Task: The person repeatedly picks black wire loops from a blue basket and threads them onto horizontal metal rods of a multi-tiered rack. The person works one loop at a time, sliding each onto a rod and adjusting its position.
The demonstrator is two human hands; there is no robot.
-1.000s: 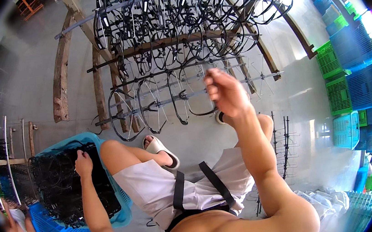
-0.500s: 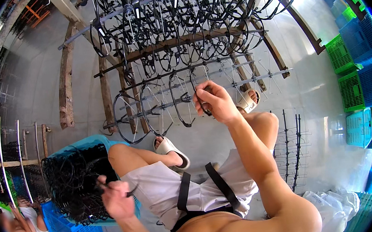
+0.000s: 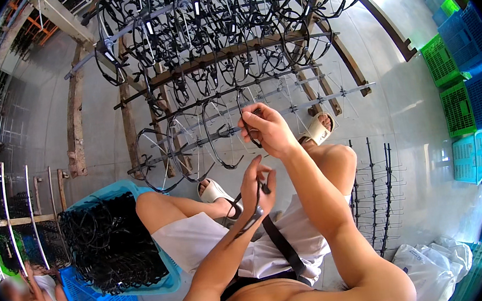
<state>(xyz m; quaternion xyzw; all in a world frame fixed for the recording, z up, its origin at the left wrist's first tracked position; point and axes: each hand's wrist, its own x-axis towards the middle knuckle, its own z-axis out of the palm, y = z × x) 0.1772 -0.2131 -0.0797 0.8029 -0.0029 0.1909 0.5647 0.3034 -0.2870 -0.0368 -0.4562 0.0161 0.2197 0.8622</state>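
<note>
While the right hand (image 3: 268, 130) pinches a black curved strip (image 3: 257, 143) beside the lower grey rod (image 3: 330, 98) and the left hand (image 3: 256, 193) curls its fingers around a second black strip (image 3: 265, 188), the step appears to be positioning the first, the next move calling for a steady, aligned pinch.

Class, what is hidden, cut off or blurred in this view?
In the head view:
Part of the black strip: covered by the right hand's grip.
Bottom of the teal basket: buried under black pieces.
Rack: cut off by the upper edge.
Seated person's head: blurred.
</note>
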